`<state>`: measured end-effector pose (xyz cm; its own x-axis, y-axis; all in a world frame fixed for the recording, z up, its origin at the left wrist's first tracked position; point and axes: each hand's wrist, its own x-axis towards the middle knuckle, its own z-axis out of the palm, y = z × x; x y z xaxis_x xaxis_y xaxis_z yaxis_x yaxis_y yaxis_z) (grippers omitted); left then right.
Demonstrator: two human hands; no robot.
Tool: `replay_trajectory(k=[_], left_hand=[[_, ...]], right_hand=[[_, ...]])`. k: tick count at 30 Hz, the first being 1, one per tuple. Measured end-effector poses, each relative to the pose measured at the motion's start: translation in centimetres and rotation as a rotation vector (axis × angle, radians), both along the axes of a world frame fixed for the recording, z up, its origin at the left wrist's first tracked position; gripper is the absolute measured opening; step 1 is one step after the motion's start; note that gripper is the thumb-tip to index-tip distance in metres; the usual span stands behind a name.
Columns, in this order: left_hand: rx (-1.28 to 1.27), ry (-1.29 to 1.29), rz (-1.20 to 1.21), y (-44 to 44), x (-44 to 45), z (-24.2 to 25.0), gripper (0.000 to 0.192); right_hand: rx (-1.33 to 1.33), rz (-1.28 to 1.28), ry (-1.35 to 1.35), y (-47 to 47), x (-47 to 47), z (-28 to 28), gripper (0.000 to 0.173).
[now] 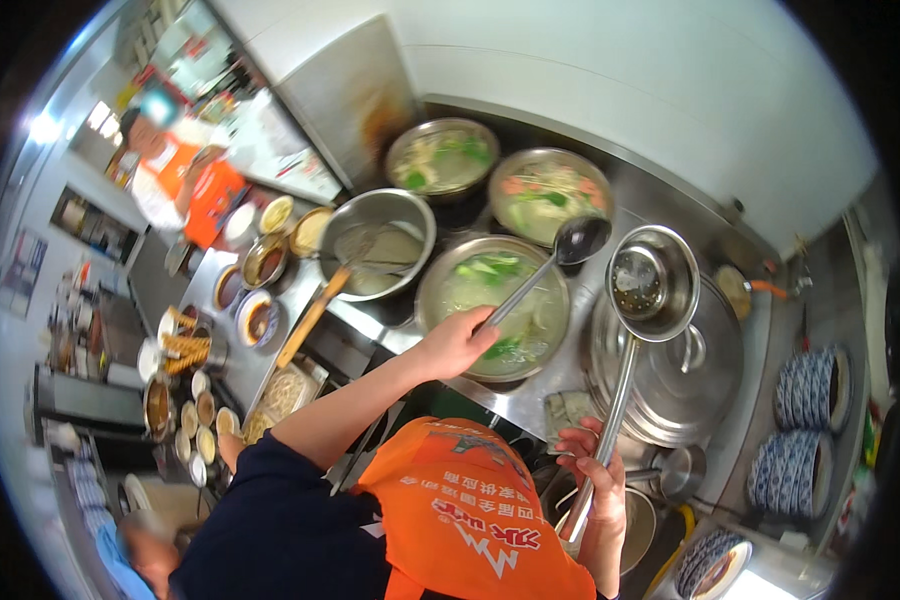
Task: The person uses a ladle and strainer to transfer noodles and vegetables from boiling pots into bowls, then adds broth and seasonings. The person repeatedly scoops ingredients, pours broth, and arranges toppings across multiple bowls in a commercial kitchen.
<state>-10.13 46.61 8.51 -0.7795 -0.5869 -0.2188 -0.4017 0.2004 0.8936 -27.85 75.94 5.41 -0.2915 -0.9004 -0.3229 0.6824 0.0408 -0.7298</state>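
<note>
My left hand [461, 341] is closed around the handle of a ladle with a dark bowl [583, 240], tilted over the stove. Beneath that handle is a metal pot of pale broth with green leaves [495, 307]. In my right hand [596, 465] is the long metal handle of a perforated deep strainer [651, 283], raised above a large lidded steel pot [709, 375]. Behind the near pot are a pot with greens and orange pieces [551, 191] and another with greens [442, 157]. A steel pot of cloudy liquid [379, 244] holds a wooden-handled wire skimmer [315, 319].
Sauce bowls [257, 319] and a container of pale food [285, 390] stand at left. A co-worker in an orange apron [202, 184] is beyond; another person [146, 555] is at lower left. Stacked patterned bowls [791, 472], a saucepan [682, 474] and a folded cloth [568, 412] lie at right.
</note>
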Motion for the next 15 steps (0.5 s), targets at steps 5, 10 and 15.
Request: replay_trajectory(k=[5,10,15], left_hand=[[-0.146,-0.14,0.124,-1.5,7.6,-3.5,0.025],[0.831,0.348,0.192,-1.7,8.6,-5.4,0.028],[1.003,0.33,0.021,-1.8,10.7,-4.3,0.026]], right_hand=[[0.001,0.086,-0.003,-7.0,5.6,0.5,0.064],[0.043,0.049,0.024,-13.5,12.7,1.1,0.061],[0.114,-0.122,0.175,-17.4,19.6,0.5,0.052]])
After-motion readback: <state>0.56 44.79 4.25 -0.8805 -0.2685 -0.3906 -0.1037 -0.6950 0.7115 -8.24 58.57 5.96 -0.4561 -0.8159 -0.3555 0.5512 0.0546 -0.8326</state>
